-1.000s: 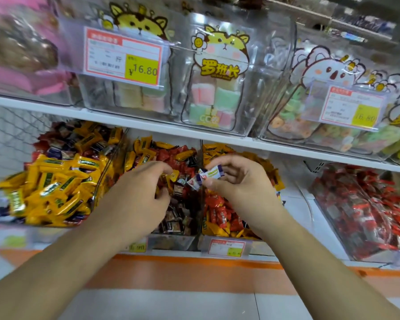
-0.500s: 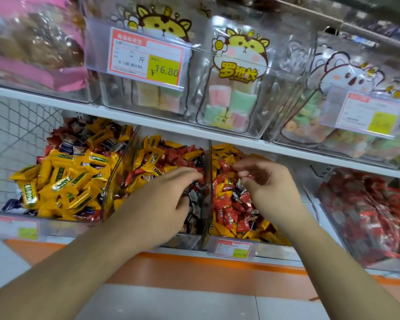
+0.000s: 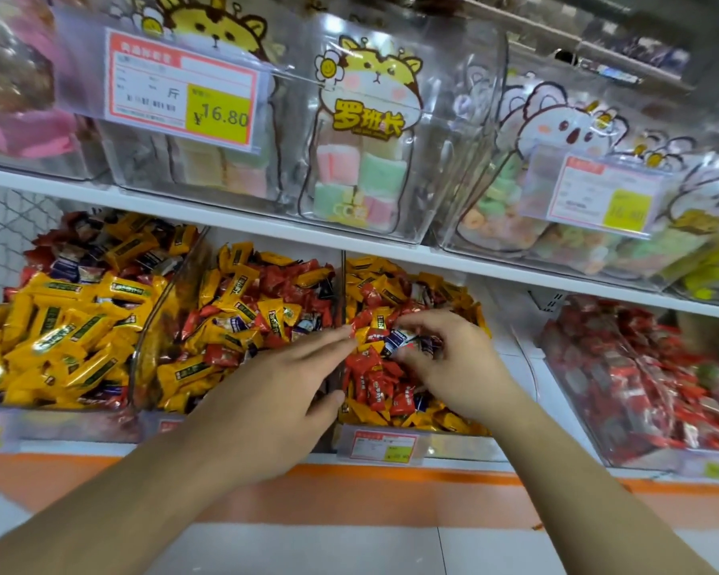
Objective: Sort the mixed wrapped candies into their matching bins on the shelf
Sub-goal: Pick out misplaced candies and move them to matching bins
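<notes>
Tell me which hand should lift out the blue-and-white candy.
Right hand: its curled fingers already pinch the blue-and-white candy. The left hand lies flat, reaching over the divider.

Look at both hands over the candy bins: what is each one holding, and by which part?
The right hand pinches a blue-and-white wrapped candy at its end. The left hand holds nothing, fingers straight.
</notes>
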Action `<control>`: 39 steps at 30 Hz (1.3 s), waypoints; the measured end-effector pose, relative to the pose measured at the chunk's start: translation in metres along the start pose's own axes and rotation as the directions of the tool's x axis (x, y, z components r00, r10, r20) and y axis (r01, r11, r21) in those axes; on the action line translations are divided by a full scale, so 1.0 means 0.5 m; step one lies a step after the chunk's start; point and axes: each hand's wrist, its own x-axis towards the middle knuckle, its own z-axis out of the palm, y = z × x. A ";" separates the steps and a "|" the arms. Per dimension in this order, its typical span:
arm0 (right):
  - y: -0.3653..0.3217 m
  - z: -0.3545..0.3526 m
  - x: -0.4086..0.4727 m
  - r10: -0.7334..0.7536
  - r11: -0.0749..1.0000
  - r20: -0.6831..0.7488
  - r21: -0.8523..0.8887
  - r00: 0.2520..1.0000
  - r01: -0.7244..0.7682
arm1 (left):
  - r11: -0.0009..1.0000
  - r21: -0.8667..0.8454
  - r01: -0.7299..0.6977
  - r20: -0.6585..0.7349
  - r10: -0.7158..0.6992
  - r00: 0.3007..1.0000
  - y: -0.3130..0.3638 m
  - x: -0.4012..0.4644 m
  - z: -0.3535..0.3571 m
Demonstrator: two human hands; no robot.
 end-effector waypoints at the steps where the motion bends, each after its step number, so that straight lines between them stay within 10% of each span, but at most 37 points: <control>1: -0.002 0.011 0.005 -0.023 0.998 0.016 -0.060 1.000 0.024 | 1.000 0.001 -0.001 0.000 0.001 1.000 -0.001 0.000 0.001; 13: -0.009 0.038 0.011 -0.052 0.983 -0.110 -0.181 0.993 0.032 | 1.000 -0.001 0.005 -0.005 -0.005 1.000 -0.005 -0.001 -0.002; 23: -0.048 -0.013 -0.006 0.187 0.925 -0.236 0.369 0.954 -0.090 | 0.996 -0.030 0.086 -0.121 -0.089 0.989 0.003 -0.001 -0.025; 31: -0.180 0.002 -0.016 -0.096 0.887 -0.062 0.448 0.993 0.114 | 0.965 -0.093 0.246 -0.400 -0.262 0.878 -0.027 -0.005 -0.083; 39: -0.029 -0.049 -0.006 0.134 0.970 -0.182 0.224 0.974 -0.092 | 0.999 0.009 0.050 -0.147 -0.048 0.988 -0.002 -0.008 -0.039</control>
